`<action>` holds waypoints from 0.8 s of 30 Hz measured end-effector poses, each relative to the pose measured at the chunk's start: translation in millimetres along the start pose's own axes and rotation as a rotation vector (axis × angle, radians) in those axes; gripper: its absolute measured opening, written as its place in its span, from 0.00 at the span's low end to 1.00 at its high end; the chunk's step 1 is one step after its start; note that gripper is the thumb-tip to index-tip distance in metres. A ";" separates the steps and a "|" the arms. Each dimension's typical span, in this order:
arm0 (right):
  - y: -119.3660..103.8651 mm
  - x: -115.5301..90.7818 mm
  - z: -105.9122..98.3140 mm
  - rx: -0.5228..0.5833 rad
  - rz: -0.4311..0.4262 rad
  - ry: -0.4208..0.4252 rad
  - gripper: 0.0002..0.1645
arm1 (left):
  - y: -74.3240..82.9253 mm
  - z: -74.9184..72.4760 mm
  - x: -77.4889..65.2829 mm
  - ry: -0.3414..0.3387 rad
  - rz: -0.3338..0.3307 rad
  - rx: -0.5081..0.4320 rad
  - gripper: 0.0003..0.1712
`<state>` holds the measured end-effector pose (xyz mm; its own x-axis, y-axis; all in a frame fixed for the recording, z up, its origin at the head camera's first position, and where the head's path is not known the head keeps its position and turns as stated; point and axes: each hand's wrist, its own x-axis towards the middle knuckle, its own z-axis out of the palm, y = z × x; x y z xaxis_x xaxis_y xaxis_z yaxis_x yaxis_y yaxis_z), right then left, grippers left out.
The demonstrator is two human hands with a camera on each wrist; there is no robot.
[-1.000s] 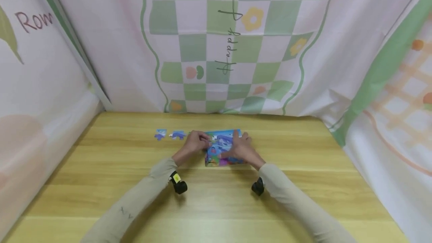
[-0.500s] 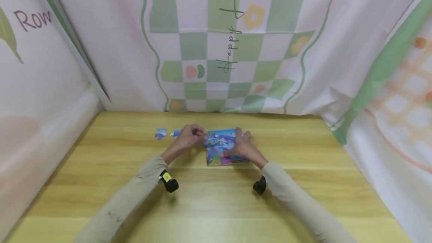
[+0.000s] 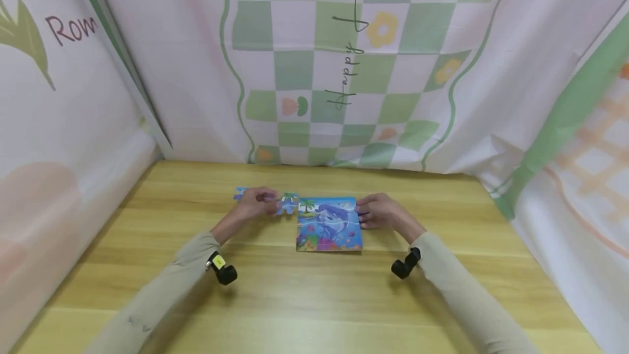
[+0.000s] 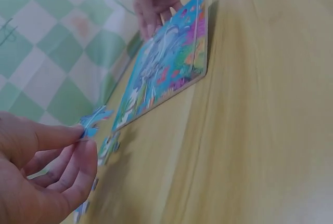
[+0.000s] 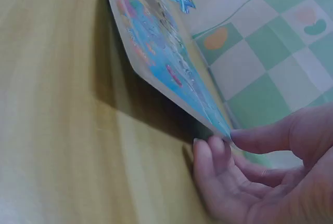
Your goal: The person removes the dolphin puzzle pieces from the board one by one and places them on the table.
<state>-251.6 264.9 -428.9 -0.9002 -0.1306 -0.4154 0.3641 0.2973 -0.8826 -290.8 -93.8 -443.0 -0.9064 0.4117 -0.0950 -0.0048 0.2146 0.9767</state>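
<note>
My left hand (image 3: 256, 204) pinches a blue jigsaw piece (image 4: 92, 121) between thumb and fingertips, left of the puzzle board. The square puzzle board (image 3: 328, 224) shows dolphins, a palm tree and a bright sea floor. At its right edge is my right hand (image 3: 385, 213). In the right wrist view, that hand's thumb lies on the board's corner with fingertips beneath the edge, gripping it. A loose piece with a palm tree (image 3: 290, 198) lies close to the board's left side.
Farther left, another blue jigsaw piece (image 3: 239, 192) shows partly behind the left hand. The wooden table (image 3: 314, 299) ends at a checked curtain (image 3: 314, 97) behind the board. A white printed curtain (image 3: 73, 124) closes off the left side.
My left hand has drawn away leftward from the board with a piece pinched. My right hand has gone from lying over the board to gripping its right edge. The head view has shifted slightly.
</note>
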 end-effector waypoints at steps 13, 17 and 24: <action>11.0 -6.8 -14.7 0.084 -0.081 -0.031 0.31 | -8.2 -11.0 -0.9 -0.028 -0.017 0.043 0.21; 17.1 -8.0 -20.7 0.096 -0.106 -0.015 0.30 | -10.2 -6.1 3.4 -0.082 -0.029 0.052 0.21; 20.6 -8.1 -19.6 0.074 -0.124 0.003 0.28 | -11.4 0.6 1.9 -0.091 0.038 0.153 0.13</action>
<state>-241.6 290.6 -439.3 -0.9399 -0.1594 -0.3020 0.2670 0.2083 -0.9409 -292.3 -95.0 -454.5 -0.8627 0.4990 -0.0822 0.0996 0.3270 0.9398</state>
